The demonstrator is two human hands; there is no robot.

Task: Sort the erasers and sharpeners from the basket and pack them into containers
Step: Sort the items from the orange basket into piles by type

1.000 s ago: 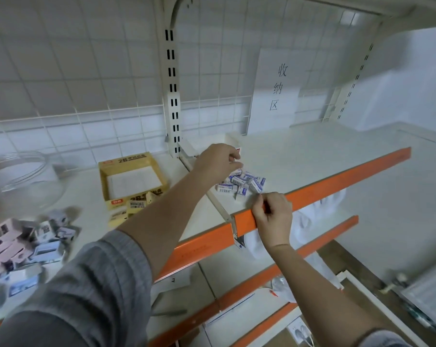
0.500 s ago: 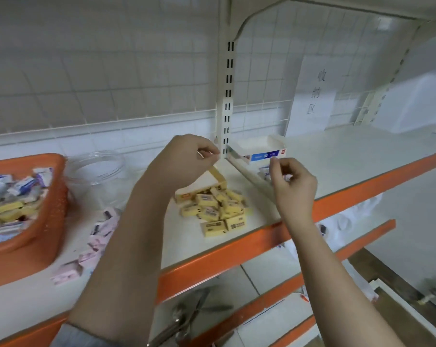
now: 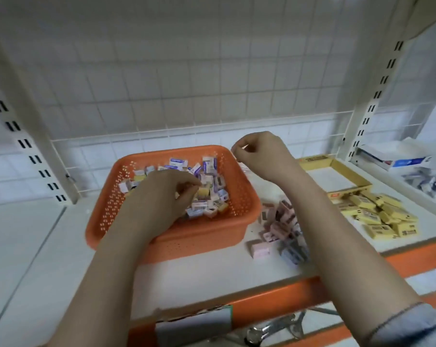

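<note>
Orange basket (image 3: 239, 196): left hand (image 3: 159, 196) inside, fingers curled onto erasers (image 3: 207, 186), grip unclear. Right hand (image 3: 259, 154) above far-right rim, pinched, contents unclear.

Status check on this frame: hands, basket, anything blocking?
Left hand down in orange basket, fingers on mixed pieces. Right hand raised beside basket, curled, nothing seen in grip. Pink pile and yellow pile alongside; path clear.
</note>
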